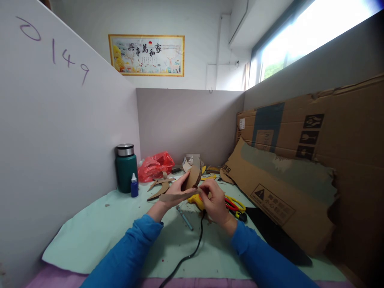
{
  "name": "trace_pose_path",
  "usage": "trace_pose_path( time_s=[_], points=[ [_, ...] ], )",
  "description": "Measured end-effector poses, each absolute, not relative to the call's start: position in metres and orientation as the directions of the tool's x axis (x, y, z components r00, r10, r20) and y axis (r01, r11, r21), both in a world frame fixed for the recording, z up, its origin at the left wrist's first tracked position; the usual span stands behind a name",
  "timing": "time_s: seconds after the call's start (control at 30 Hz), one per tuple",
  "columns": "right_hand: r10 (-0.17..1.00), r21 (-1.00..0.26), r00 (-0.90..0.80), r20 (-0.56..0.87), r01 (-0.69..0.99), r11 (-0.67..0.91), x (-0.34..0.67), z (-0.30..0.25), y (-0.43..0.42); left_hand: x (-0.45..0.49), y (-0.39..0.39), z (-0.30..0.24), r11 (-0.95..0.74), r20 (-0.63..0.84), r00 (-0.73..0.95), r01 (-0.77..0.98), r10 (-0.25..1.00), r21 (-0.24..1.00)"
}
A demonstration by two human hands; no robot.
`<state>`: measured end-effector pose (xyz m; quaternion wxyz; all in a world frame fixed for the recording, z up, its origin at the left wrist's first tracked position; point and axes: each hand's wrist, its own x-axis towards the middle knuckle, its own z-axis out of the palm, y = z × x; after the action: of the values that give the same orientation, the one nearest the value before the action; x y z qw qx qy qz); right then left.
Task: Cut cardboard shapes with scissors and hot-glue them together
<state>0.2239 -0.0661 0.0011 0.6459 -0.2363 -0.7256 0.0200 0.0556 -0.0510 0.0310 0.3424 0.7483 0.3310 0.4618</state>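
Note:
My left hand [175, 193] is closed around a curved cardboard piece [194, 177], which stands tilted up from the fingers. A thin cardboard strip [171, 197] runs across the left palm to my right hand [216, 202], whose fingertips pinch its end close to the curved piece's lower edge. The exact contact is hidden by the fingers. Just beneath the hands lies a yellow tool, seemingly a glue gun [195, 201], partly covered, with a black cord [196, 248] trailing toward me. A light blue pen [185, 219] rests below the left hand.
Red-and-yellow handled tools [237, 204] lie right of my hand. Cardboard offcuts [162, 191], a red plastic bag [157, 165], a green bottle [126, 170] and a small blue bottle [134, 187] stand left and behind. Large cardboard sheets [276, 188] lean along the right partition.

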Motion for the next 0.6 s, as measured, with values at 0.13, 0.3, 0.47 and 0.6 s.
trace_pose_path(
  time_s=[0.13, 0.3, 0.47, 0.6],
  points=[
    [0.416, -0.39, -0.034, 0.909, 0.288, 0.875, 0.223, 0.002, -0.065, 0.058, -0.053, 0.032, -0.519, 0.45, 0.333, 0.155, 0.829, 0.841],
    [0.5, -0.488, 0.014, 0.866, 0.241, 0.839, 0.224, 0.001, -0.06, 0.061, -0.058, 0.033, -0.509, 0.45, 0.302, 0.153, 0.84, 0.847],
    [0.561, -0.558, 0.054, 0.826, 0.213, 0.802, 0.223, -0.002, -0.054, 0.064, -0.064, 0.038, -0.468, 0.407, 0.317, 0.145, 0.857, 0.872],
    [0.627, -0.629, 0.071, 0.776, 0.166, 0.76, 0.223, -0.005, -0.05, 0.064, -0.065, 0.039, -0.479, 0.41, 0.304, 0.201, 0.86, 0.855]
  ],
)
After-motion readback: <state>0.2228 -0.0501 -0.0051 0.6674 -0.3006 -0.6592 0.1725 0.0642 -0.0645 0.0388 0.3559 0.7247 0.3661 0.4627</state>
